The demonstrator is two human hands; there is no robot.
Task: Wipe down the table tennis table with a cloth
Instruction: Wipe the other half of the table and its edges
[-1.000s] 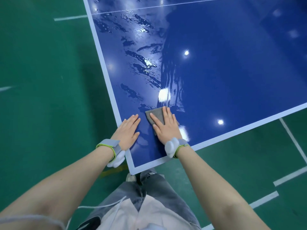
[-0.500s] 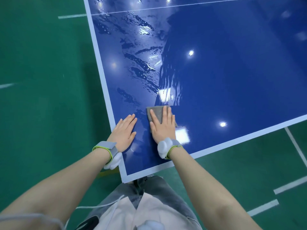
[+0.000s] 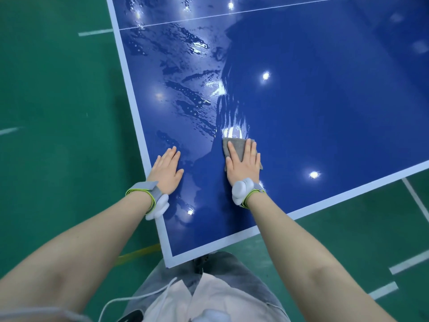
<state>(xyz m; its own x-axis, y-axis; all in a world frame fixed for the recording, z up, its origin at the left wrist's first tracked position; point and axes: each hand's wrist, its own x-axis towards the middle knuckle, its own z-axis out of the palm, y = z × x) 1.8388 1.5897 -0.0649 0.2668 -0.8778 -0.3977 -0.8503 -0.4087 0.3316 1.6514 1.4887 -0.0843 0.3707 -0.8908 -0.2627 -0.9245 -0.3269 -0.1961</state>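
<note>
The blue table tennis table (image 3: 325, 117) with white edge lines fills the upper right of the head view; its near corner points at me. A small grey cloth (image 3: 239, 147) lies flat on it near the front. My right hand (image 3: 243, 163) presses down on the cloth with straight fingers, covering most of it. My left hand (image 3: 167, 168) rests flat on the bare blue surface by the left edge line, apart from the cloth. Wet streaks (image 3: 190, 98) glisten on the table beyond the hands.
Green sports floor (image 3: 58, 112) with white lines surrounds the table on the left and right. The table's white corner (image 3: 168, 263) sits just in front of my legs. Ceiling lights reflect as bright spots on the wet surface.
My right hand has pushed the cloth forward and a little to the right, away from the left hand. My left hand has stayed flat near the left edge line.
</note>
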